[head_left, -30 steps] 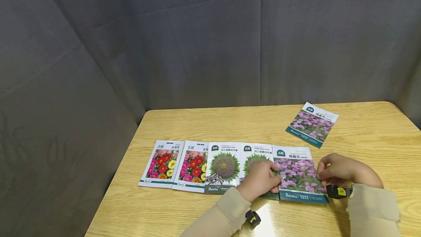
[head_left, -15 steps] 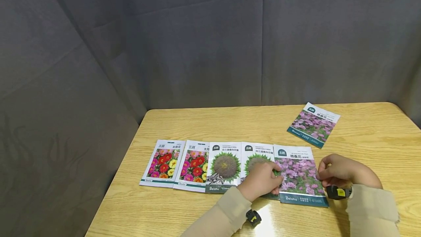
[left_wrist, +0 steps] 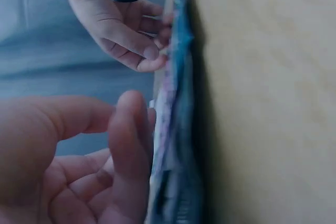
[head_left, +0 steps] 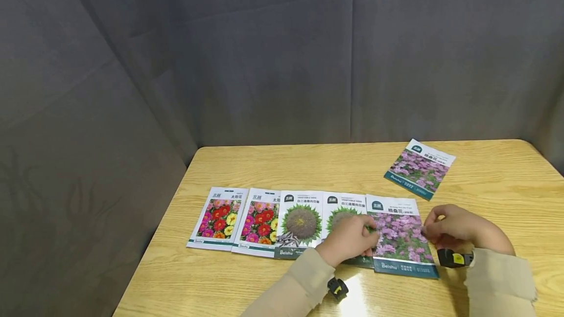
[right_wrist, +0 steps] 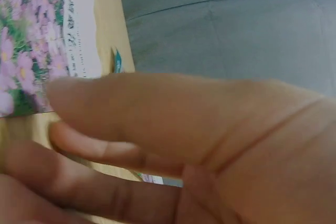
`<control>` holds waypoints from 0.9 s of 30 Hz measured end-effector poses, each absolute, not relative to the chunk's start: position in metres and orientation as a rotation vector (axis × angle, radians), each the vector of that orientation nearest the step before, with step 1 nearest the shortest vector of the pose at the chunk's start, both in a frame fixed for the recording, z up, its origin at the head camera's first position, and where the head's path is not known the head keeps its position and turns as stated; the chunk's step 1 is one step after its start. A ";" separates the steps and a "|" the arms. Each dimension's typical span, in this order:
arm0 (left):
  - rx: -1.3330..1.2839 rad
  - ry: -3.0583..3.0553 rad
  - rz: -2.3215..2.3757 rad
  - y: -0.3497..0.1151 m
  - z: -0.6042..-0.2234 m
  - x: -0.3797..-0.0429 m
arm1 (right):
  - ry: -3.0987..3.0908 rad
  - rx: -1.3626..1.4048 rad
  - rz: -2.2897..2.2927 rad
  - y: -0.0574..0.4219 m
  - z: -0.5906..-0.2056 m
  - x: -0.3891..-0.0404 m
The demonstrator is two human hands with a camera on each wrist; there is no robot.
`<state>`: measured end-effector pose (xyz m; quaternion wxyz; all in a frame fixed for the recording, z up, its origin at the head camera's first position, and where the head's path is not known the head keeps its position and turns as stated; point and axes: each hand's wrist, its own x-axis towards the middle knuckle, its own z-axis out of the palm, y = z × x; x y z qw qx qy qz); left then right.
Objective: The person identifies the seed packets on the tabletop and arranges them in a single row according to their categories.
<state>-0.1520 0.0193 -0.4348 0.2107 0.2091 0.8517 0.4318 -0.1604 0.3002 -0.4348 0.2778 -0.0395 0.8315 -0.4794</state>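
Note:
A seed packet with pink-purple flowers (head_left: pixel 398 238) lies at the right end of a row, its left edge meeting a sunflower seed packet (head_left: pixel 343 202). My right hand (head_left: pixel 462 226) pinches the purple packet's right edge, thumb on its face; in the right wrist view that thumb (right_wrist: pixel 105 103) overlaps the printed flowers. Across the seam between the two packets, my left hand (head_left: pixel 350 238) rests with bent, relaxed fingers, covering much of the sunflower picture. The left wrist view shows its fingers (left_wrist: pixel 128 156) right at the packets' surface, seen edge-on.
Another sunflower packet (head_left: pixel 301 224) and two red-and-yellow flower packets (head_left: pixel 216 219) continue the row leftward, edges overlapping. A second purple-flower packet (head_left: pixel 420 168) lies tilted near the back right of the wooden table (head_left: pixel 282 165). Grey cloth (head_left: pixel 273 62) hangs behind.
The purple packet and both hands stay nearly in place. The right thumb has shifted very slightly left over the packet's edge.

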 end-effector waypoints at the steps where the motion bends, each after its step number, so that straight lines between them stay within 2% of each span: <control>1: 0.585 2.371 1.201 0.019 -0.433 -0.153 | 2.264 -0.102 -1.290 0.301 -0.434 -0.161; 16: 0.704 2.605 1.255 0.046 -0.397 -0.192 | 2.597 0.240 -1.442 0.313 -0.433 -0.166; 20: 0.616 2.608 1.298 0.059 -0.400 -0.207 | 2.594 0.336 -1.579 0.311 -0.436 -0.167; 27: 0.307 2.490 1.467 0.077 -0.416 -0.232 | 2.479 0.477 -1.763 0.308 -0.441 -0.167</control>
